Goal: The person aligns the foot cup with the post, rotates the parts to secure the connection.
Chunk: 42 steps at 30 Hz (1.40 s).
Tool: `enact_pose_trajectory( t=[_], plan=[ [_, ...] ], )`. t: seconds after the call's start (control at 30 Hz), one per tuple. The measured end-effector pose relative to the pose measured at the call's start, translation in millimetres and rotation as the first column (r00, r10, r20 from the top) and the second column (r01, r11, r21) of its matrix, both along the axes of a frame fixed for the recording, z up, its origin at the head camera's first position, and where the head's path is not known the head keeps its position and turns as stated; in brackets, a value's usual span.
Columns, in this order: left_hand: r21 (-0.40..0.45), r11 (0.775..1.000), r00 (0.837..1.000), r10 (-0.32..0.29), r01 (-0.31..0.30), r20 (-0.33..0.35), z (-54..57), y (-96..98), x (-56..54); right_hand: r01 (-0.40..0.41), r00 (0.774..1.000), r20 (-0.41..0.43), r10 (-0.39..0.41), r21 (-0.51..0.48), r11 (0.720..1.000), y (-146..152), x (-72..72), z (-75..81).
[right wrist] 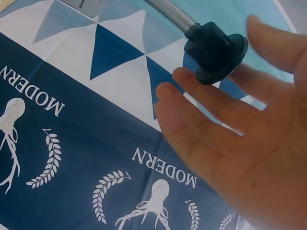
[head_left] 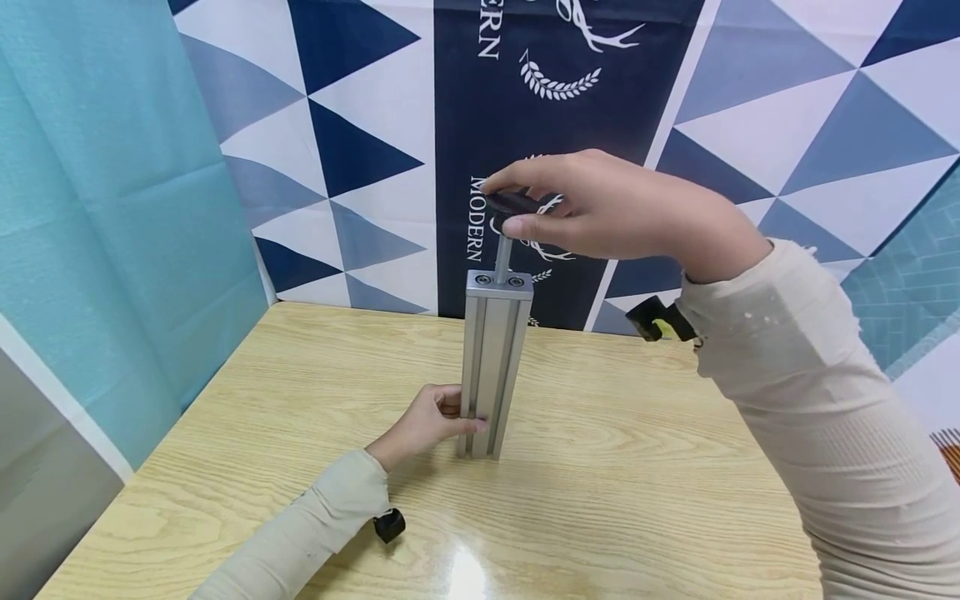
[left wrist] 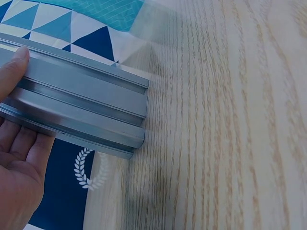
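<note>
An aluminium profile (head_left: 487, 358) stands upright on the wooden table, its long grooves facing me. My left hand (head_left: 431, 421) grips it near its lower end, with the thumb (left wrist: 13, 72) across one face and the other fingers on the far side in the left wrist view. From the end plate (head_left: 500, 285) on top, which has two screws, rises a threaded rod (right wrist: 170, 13). The rod carries a black levelling foot (right wrist: 213, 52), its disc uppermost. My right hand (head_left: 600, 204) holds this foot between thumb and index finger; the other fingers spread loosely beside it.
The wooden table (head_left: 637, 467) extends around the profile. Behind it hangs a patterned cloth (head_left: 375, 125) with triangles, deer and lettering. A turquoise cloth (head_left: 112, 183) hangs at the left. Black mounts (head_left: 389, 526) sit at both wrists.
</note>
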<state>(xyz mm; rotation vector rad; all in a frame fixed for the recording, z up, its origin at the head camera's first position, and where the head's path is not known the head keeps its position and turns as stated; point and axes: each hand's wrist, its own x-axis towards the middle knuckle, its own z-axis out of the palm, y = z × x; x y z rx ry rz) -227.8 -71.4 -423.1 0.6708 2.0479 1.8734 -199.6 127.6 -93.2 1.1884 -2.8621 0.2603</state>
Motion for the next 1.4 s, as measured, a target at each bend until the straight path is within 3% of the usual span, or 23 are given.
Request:
enact_pose_trajectory(
  t=[0.2,0.5,0.73,0.9,1.1,1.4],
  plan=[
    [-0.007,1.000,1.000,0.001,-0.001,0.001,0.8,0.3,0.3,-0.107,0.993,-0.032,0.110,0.084,0.991,0,-2.0,2.8],
    [-0.004,1.000,1.000,-0.003,0.003,-0.006,0.0,0.3,-0.9,-0.113,0.988,-0.096,0.121,0.090,0.989,-2,-1.7,3.3],
    [-0.001,1.000,1.000,-0.001,0.001,-0.010,-1.2,0.7,-1.8,0.006,0.990,-0.139,-0.003,0.019,1.000,-6,-0.3,2.6],
    [0.001,1.000,1.000,0.001,-0.001,-0.010,-0.9,0.8,-1.7,0.124,0.982,-0.136,-0.134,-0.079,0.989,-11,1.0,-2.3],
    [-0.004,1.000,1.000,0.000,0.000,-0.009,0.1,0.7,-1.2,0.245,0.948,-0.162,-0.275,-0.186,0.952,-15,3.2,-10.9],
    [-0.003,1.000,1.000,0.001,-0.001,-0.005,-0.1,0.5,-1.1,0.341,0.887,-0.240,-0.395,-0.235,0.910,-25,4.2,-21.0]
  ],
)
